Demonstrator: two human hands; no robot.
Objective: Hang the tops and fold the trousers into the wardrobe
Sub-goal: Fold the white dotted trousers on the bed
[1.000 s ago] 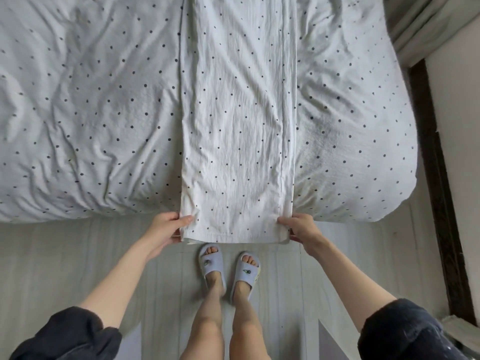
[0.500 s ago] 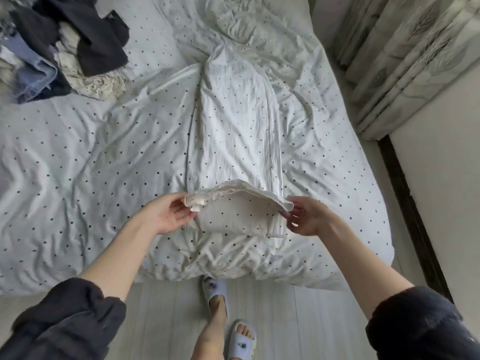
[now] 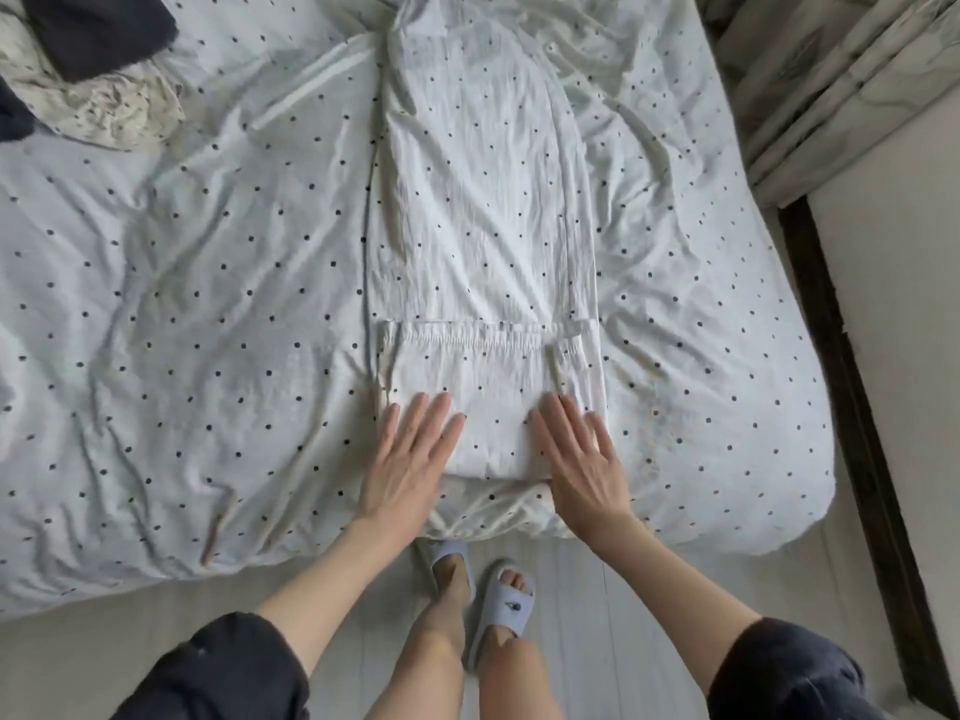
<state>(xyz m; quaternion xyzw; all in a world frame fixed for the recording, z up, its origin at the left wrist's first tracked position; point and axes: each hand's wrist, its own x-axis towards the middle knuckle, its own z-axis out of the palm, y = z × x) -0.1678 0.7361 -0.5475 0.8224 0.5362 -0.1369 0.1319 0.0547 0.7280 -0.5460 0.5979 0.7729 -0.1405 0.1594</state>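
— What differs from half a second ago?

— The near end of the white dotted trousers (image 3: pixel 483 210), with its gathered waistband (image 3: pixel 478 336), was lifted between the person's fingertips then. Now it lies folded over onto the rest of the garment, the waistband running straight across the legs. The left hand (image 3: pixel 410 462) and right hand (image 3: pixel 579 459) have let go and lie palm down, fingers straight and slightly spread, pressing the near edge of the folded flap — neither one grips anything. The left hand sits half on the flap's left corner, half on the bedding; the right covers the flap's right corner.

— And a second ago?

— The trousers lay full length, their end hanging over the bed's edge and pinched at both corners.

— What of the surface and the room?

— The trousers lie lengthwise on a bed with a rumpled white duvet (image 3: pixel 182 304) printed with dark dots, reaching from near the foot edge toward the far side. At the far left corner lies a heap of clothes (image 3: pixel 88 70): dark pieces on a pale crumpled one. The person stands at the foot on a pale wooden floor (image 3: pixel 104 652), in light blue slippers (image 3: pixel 501 608), dark sleeves pushed up. To the right hang patterned curtains (image 3: pixel 831 80) beside a plain wall (image 3: pixel 904 304) with a dark skirting strip (image 3: pixel 852 381).

— Any containers?

— No wardrobe or other container can be seen in this view.
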